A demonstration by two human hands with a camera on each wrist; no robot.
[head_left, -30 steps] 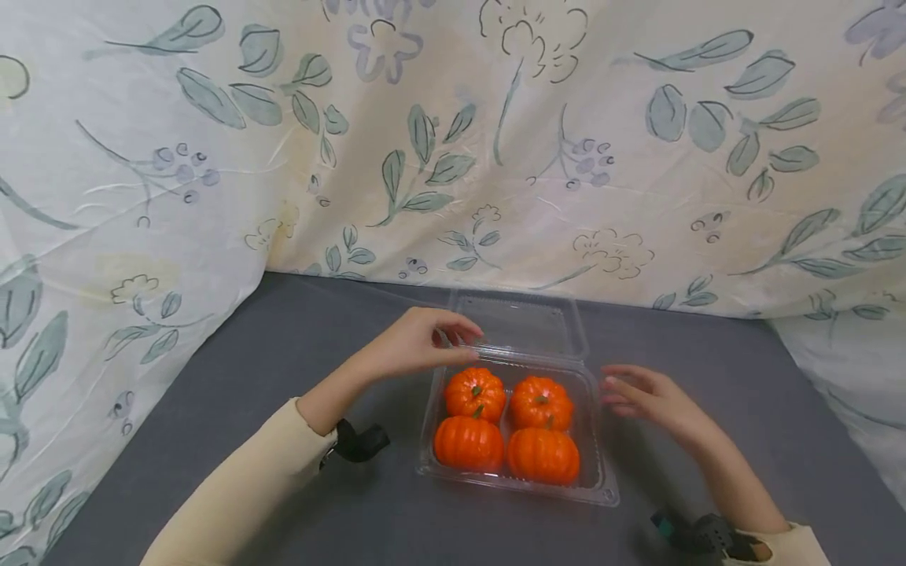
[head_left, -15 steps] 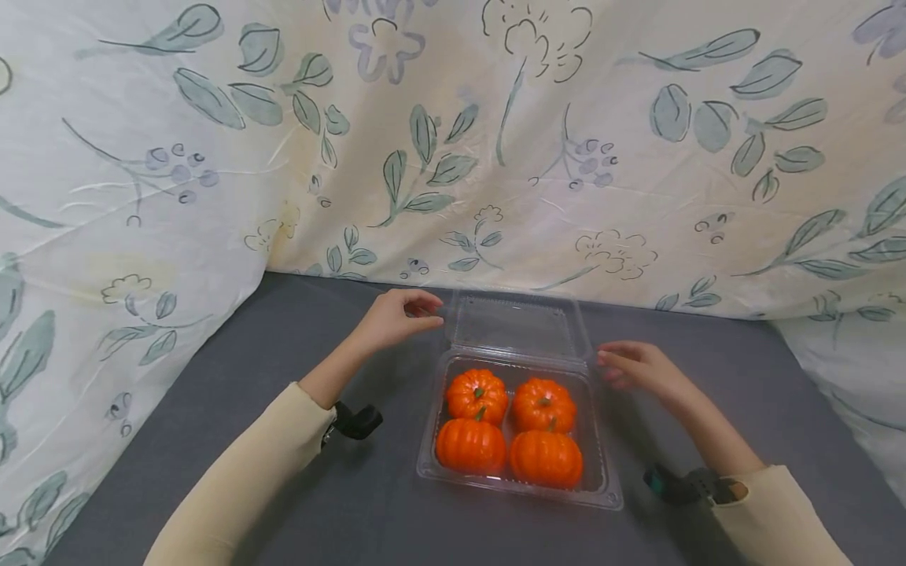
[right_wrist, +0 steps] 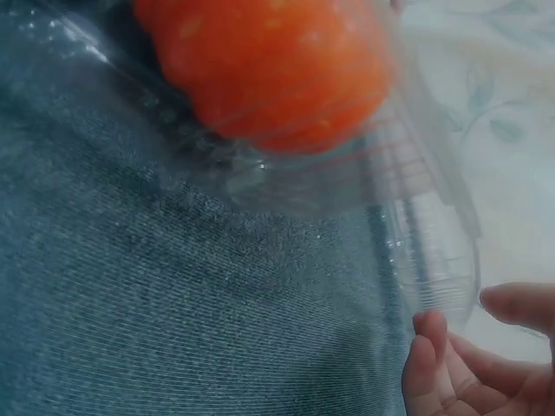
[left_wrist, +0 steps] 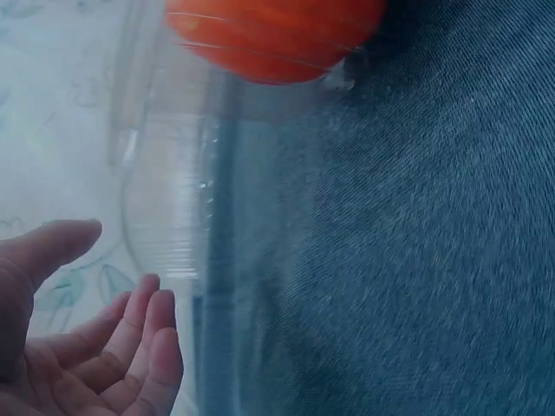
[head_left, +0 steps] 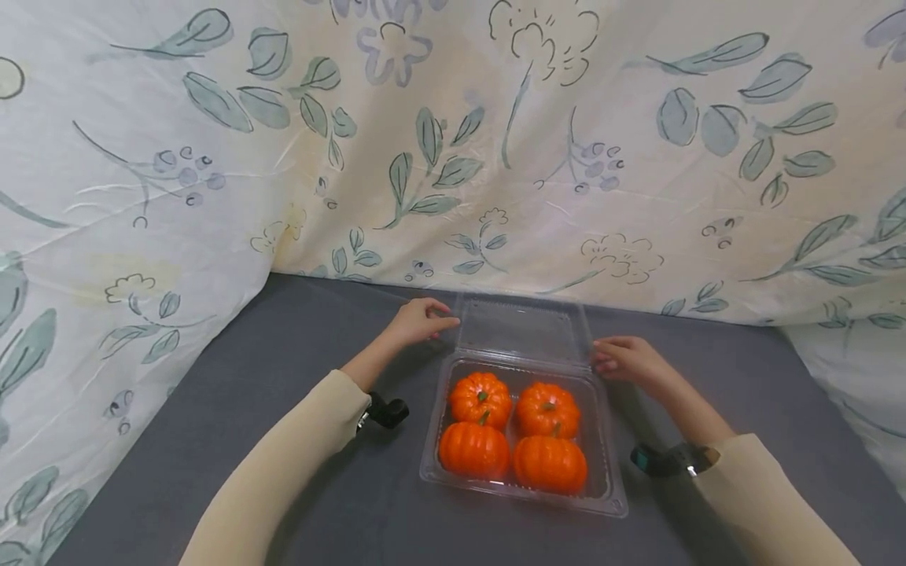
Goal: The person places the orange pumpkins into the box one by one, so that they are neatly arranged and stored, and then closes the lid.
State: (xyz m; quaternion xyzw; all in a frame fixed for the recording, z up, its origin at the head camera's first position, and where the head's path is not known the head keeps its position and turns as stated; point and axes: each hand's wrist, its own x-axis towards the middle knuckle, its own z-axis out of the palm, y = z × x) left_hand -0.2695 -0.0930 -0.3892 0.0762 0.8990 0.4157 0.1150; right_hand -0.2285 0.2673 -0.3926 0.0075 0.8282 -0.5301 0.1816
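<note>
A clear plastic clamshell box (head_left: 524,491) stands on the table with its lid (head_left: 520,326) folded back towards the curtain. Orange pumpkins fill its base in two rows; one is the front left pumpkin (head_left: 474,450), another the back right pumpkin (head_left: 548,409). My left hand (head_left: 420,322) is at the lid's left edge, thumb and fingers apart. On the other side, my right hand (head_left: 626,359) has its fingertips right at the lid's right edge, near the hinge. In the right wrist view the thumb (right_wrist: 516,303) stays apart from the fingers, with the lid's corner close by.
Dark grey cloth (head_left: 340,503) covers the table. Behind the box hangs a white floral curtain (head_left: 538,196), close to the lid's far edge. A black wrist strap with a camera (head_left: 388,410) sits on the left wrist, and a similar one (head_left: 665,460) on the right.
The left hand moved from over the box out to the left, then back in to the lid's left edge. The right hand moved slightly away from the person, up to the lid's right edge.
</note>
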